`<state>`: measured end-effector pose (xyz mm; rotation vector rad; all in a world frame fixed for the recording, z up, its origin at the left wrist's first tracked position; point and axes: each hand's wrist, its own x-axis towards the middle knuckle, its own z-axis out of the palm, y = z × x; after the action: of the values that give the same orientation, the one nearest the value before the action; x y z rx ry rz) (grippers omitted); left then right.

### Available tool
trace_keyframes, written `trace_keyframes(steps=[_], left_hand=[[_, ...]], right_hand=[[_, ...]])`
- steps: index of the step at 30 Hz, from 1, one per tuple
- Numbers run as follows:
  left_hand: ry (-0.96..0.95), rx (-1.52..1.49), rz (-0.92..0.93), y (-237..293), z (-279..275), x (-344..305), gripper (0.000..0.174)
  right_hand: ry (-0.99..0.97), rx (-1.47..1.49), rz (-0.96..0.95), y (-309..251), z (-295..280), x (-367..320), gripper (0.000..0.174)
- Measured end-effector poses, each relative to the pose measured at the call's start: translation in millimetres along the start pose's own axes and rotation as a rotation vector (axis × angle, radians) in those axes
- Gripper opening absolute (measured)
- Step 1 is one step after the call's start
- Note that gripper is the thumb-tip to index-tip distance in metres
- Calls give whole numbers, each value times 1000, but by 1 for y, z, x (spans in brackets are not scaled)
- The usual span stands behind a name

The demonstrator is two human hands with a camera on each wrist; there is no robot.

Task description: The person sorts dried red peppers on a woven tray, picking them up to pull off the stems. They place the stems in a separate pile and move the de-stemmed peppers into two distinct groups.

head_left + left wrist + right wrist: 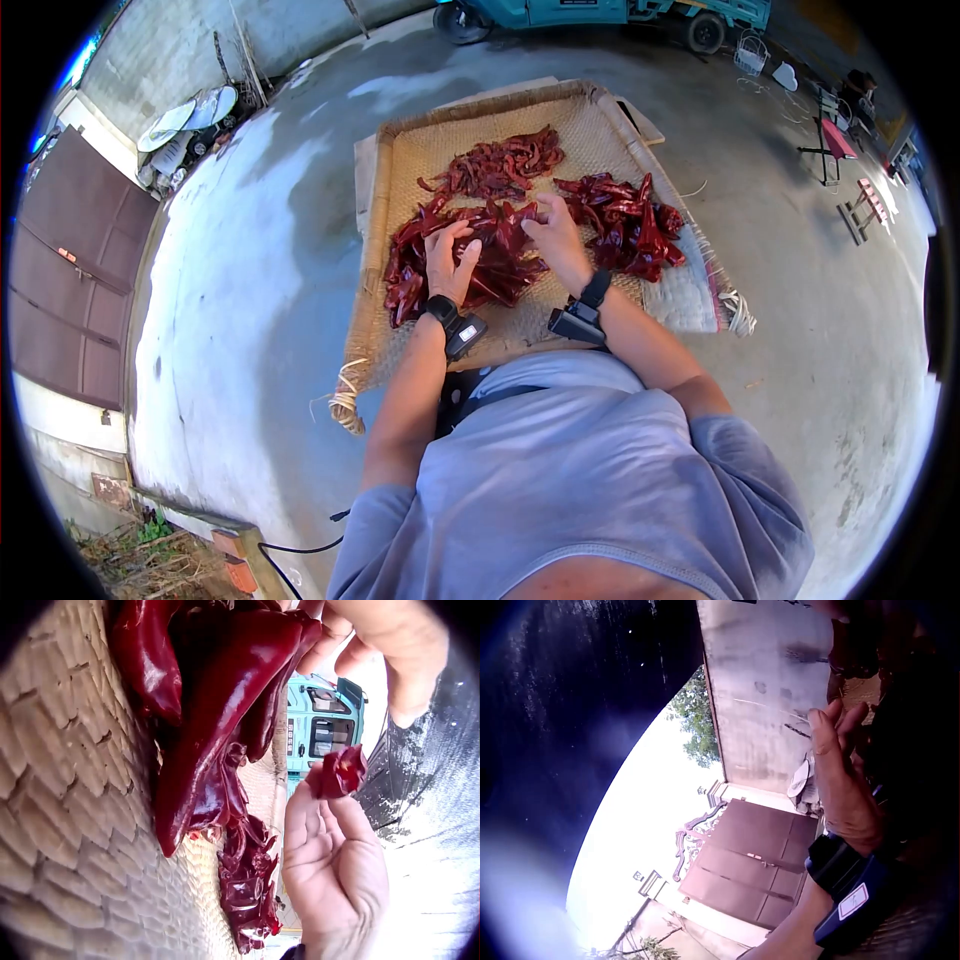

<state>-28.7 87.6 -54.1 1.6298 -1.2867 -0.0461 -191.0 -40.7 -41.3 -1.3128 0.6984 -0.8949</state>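
Glossy dried red chili peppers lie heaped on a woven tray point(415, 175), the nearest heap point(405, 290) in front of the person. My left hand point(448, 265) is over this heap, thumb spread away from its loosely bent fingers. In the left wrist view its fingers reach the upper end of a large chili pepper point(229, 712), which hides part of them. To the right, my right hand point(330, 874) pinches a small torn piece of chili point(345, 771) between thumb and fingers, its pale inside showing. The right wrist view is dark around the peppers.
A second heap of chilies point(640, 235) lies right on the tray, and thinner, shrivelled ones point(495, 165) at the back. White cloth point(680, 300) covers the near right corner. Beyond are a turquoise vehicle point(590, 12), low stools point(865, 210) and a brown gate point(80, 260).
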Motion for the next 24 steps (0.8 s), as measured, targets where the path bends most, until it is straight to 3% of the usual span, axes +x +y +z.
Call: trace_keyframes(steps=[3,6,7,10,12,14,16,18,20,24], left_hand=[[-38,15,16,11,-2,0,44],[-53,0,-11,8,3,-3,40],[-53,-15,-25,-1,4,-3,39],[71,-76,-105,-19,11,-3,31],[209,-210,-199,-28,14,-3,29],[263,-23,-151,-25,10,-3,28],[319,125,-85,-31,10,-2,25],[223,188,-42,-32,8,-4,26],[237,277,54,-30,14,-5,25],[201,253,49,-22,10,-4,32]], right_hand=[[40,31,9,1,14,-6,49],[-81,-4,23,15,19,-7,46],[-146,-45,104,14,17,-6,41],[-89,-249,-117,25,10,-5,37],[28,-792,-376,3,-11,-6,34],[234,-1190,-655,-6,-37,6,34],[379,-1369,-716,-21,-62,10,34],[421,-1454,-539,-19,-84,13,36],[426,-1545,-488,-2,-105,22,28],[355,-1497,-411,1,-119,25,18]])
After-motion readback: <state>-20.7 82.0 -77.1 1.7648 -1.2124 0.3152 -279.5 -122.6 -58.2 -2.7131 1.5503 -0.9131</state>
